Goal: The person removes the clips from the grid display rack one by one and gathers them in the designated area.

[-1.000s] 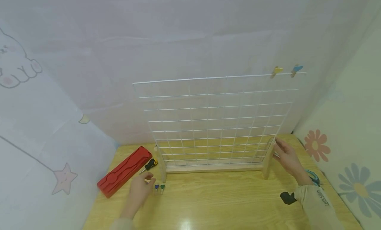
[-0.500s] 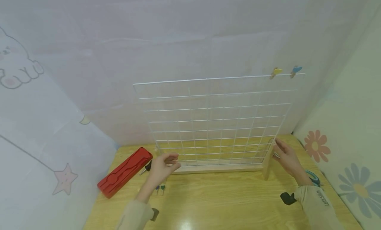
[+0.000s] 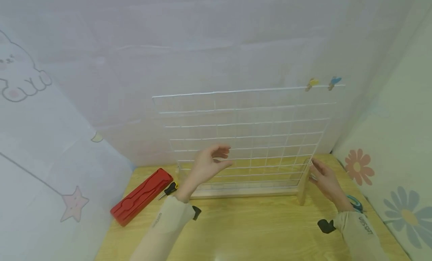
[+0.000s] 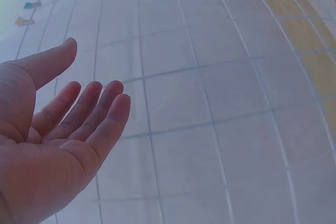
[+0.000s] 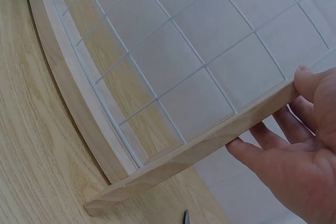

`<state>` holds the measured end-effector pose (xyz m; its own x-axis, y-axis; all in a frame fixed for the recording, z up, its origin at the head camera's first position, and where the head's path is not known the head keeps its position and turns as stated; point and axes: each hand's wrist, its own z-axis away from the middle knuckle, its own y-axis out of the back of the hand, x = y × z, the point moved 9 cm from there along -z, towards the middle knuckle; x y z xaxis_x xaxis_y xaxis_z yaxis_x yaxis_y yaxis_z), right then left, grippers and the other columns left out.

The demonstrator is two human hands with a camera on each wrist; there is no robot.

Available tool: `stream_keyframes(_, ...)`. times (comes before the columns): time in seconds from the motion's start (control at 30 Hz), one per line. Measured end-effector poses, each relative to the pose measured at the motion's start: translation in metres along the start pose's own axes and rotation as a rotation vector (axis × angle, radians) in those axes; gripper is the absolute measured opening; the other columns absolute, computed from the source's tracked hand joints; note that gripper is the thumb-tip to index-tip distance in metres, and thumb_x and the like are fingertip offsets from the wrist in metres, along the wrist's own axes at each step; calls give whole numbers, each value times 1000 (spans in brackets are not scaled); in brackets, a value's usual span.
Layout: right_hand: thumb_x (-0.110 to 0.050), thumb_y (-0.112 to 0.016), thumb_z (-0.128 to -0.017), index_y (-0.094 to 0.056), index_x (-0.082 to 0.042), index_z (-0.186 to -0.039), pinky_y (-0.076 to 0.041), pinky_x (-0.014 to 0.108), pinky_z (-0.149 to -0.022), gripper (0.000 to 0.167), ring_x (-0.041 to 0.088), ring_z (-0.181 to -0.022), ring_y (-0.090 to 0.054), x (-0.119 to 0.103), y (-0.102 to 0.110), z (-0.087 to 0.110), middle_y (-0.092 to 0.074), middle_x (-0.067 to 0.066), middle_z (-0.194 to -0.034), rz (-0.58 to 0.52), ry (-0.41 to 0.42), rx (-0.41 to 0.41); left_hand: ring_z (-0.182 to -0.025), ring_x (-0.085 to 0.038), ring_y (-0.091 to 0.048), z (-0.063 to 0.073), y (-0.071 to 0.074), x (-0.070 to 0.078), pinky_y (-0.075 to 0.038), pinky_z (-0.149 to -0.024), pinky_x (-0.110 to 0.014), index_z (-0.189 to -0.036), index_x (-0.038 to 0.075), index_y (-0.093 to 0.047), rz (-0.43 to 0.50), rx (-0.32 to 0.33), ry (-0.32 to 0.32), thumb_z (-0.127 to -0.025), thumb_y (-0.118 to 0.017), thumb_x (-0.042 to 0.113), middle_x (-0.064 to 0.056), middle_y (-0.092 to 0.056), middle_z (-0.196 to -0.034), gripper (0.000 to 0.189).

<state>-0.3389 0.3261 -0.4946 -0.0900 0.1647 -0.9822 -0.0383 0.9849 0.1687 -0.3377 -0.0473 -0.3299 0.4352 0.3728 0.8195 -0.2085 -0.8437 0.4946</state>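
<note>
A white wire grid panel stands upright in a wooden frame, its base bar on the table. My right hand grips the wooden side post at the panel's right; the right wrist view shows the thumb on one side and fingers on the other. In front of the grid's left half is my left hand, fingers loosely bent and thumb apart, holding nothing. Yellow and blue clothespins clip the top wire at right.
On the table at left lie a long red tray with shaped hollows and a screwdriver. A teal-handled tool lies partly behind the right forearm. Fabric walls stand behind and at both sides.
My left hand has risen and moved right, from the table beside the two small heart clips to before the grid. Its forearm now covers those clips. The right hand has stayed on the post.
</note>
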Motion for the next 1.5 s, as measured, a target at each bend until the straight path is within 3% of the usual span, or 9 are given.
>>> stream_keyframes(0.13, -34, -39, -104, -7, 8, -149, -47, 25, -91, 69, -7, -114, -46, 1, 0, 0, -10, 36, -150, -1, 2, 0, -101, -24, -65, -16, -10, 31, -54, -81, -31, -122, 8, -62, -65, -49, -68, -83, -75, 16, -6, -66, -116, 41)
stream_keyframes(0.27, -33, -39, -104, -7, 9, -149, -48, 22, -89, 70, -12, -109, -45, 1, 1, 0, -8, 38, -149, -14, 11, 10, -102, -18, -63, -31, -15, 61, -53, -82, -28, -125, 11, -61, -132, -68, -99, -84, -74, 20, -2, -65, -118, 44)
stream_keyframes(0.6, -31, -40, -104, -6, 9, -149, -48, 18, -88, 69, -11, -112, -44, 0, -1, -1, -7, 37, -150, -37, 23, 1, -102, -14, -62, -67, -16, 137, -51, -83, -24, -126, 11, -60, -186, -55, -261, -85, -74, 18, -2, -64, -118, 43)
stream_keyframes(0.83, -31, -40, -104, -6, 10, -148, -48, 16, -85, 69, -17, -104, -45, 2, -3, -4, -7, 38, -149, -53, 34, 9, -102, -12, -62, -79, -19, 162, -50, -82, -20, -126, 9, -60, -202, -40, -317, -84, -75, 16, -3, -65, -119, 45)
stream_keyframes(1.1, -30, -41, -103, -7, 10, -148, -48, 17, -86, 69, -15, -105, -46, 0, -1, -4, -8, 36, -150, -62, 34, 11, -101, -13, -63, -97, -24, 185, -48, -81, -17, -122, 7, -61, -250, -5, -384, -85, -74, 17, -4, -66, -118, 40)
stream_keyframes(1.27, -29, -41, -104, -6, 10, -148, -48, 17, -86, 68, -16, -104, -45, -3, -2, -2, -7, 38, -149, -66, 15, 20, -105, -10, -61, -109, -30, 202, -46, -85, -16, -125, 7, -59, -279, -18, -391, -89, -70, 19, -3, -63, -123, 40)
stream_keyframes(1.5, -29, -39, -104, -4, 11, -147, -47, 15, -85, 69, -16, -105, -45, -6, -4, 0, -5, 39, -148, -69, 32, 3, -121, -6, -50, -123, -37, 224, -30, -98, -7, -127, 10, -58, -370, -6, -420, -92, -66, 24, 1, -59, -129, 39)
